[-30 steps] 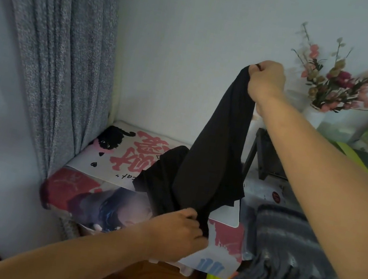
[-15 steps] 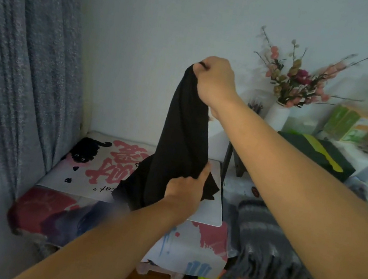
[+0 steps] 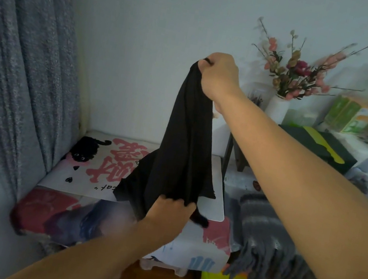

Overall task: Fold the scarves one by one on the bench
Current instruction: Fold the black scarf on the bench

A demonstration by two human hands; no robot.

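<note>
Black scarf held up, folding barely begun

At frame centre the black scarf (image 3: 183, 154) hangs above the bench (image 3: 90, 218), right hand (image 3: 220, 79) pinching its top, left hand (image 3: 168, 215) gripping its bottom; the grey fringed scarf (image 3: 264, 237) at lower right waits unfolded.

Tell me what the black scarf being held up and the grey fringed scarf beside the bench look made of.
Black scarf: thin, smooth, matte fabric, perhaps jersey; it drapes limply in soft folds. Grey fringed scarf: thick, fuzzy knit, likely wool or acrylic, with yarn tassels.
</note>
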